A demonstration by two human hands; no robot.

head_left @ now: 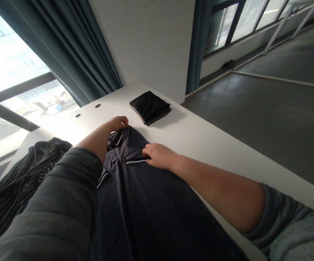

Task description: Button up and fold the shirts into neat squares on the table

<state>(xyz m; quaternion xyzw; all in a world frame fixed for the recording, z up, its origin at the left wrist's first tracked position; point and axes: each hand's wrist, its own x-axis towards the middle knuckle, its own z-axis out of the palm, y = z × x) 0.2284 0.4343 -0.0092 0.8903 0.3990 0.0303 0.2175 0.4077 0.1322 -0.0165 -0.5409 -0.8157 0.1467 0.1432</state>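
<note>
The left hand [118, 123] is curled nearly closed at the far corner of the collar [118, 138], and it appears to pinch that corner, though the fingertips are partly hidden. The right hand [158, 156] is narrower than open, its fingers bent over the white-tipped collar edge [137, 160] on the other side; whether they grip or only press the cloth, I cannot tell. Placed this way, the two hands seem to keep both sides of the neck opening under control at once, with the buttoned placket [112, 156] running between them.

The dark polo shirt [146, 217] lies on the white desk [200, 139], its collar pointing away from the person and its body running back toward them, where both forearms can reach it. A padded grey sleeve [50, 203] covers the left arm, and a knit grey sleeve [284, 221] is pushed back on the right, perhaps to keep the cuff off the cloth.

Beyond the collar sits a neatly folded black garment [149, 107], set apart from the polo shirt. A rumpled striped garment [17, 181] lies beyond the left arm, also separate from it.
</note>
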